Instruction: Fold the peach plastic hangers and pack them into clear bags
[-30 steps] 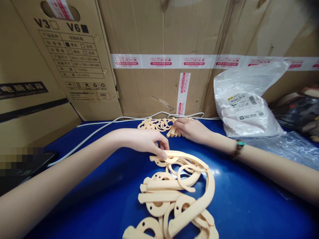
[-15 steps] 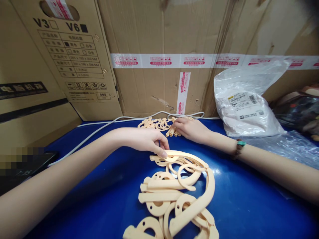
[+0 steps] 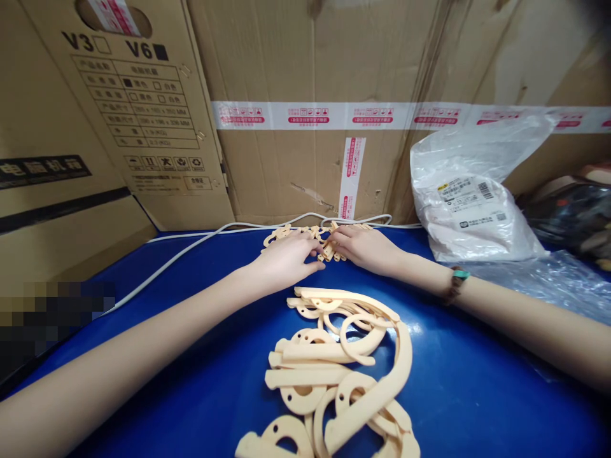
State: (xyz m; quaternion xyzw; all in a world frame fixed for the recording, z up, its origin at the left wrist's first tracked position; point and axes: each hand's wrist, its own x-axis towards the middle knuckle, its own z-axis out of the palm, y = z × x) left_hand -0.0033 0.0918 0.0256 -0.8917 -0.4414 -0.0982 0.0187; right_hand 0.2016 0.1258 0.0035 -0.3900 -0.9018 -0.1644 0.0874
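Observation:
My left hand point(image 3: 290, 259) is over the far pile of small beige curved pieces point(image 3: 273, 239), with its thumb apart from its fingers and nothing visible between them. My right hand point(image 3: 366, 249) is at the right side of that pile. Its fingers are bent together over short beige tube-like pieces point(image 3: 328, 254); the grip is partly hidden. Closer to me lies a larger heap of beige parts: flat rings with holes point(image 3: 305, 402), long curved strips point(image 3: 403, 356) and thin hooks point(image 3: 348, 340). Neither hand touches this heap.
Blue table surface point(image 3: 191, 381) lies under everything. Cardboard boxes point(image 3: 296, 57) wall off the back and left. A white cable point(image 3: 191, 249) runs along the back edge. At right stand a white plastic bag point(image 3: 472, 210) and a clear plastic sheet point(image 3: 539, 286).
My left hand has let go of the near heap's top edge and moved away from me to the far pile, beside my right hand. The right hand has barely moved.

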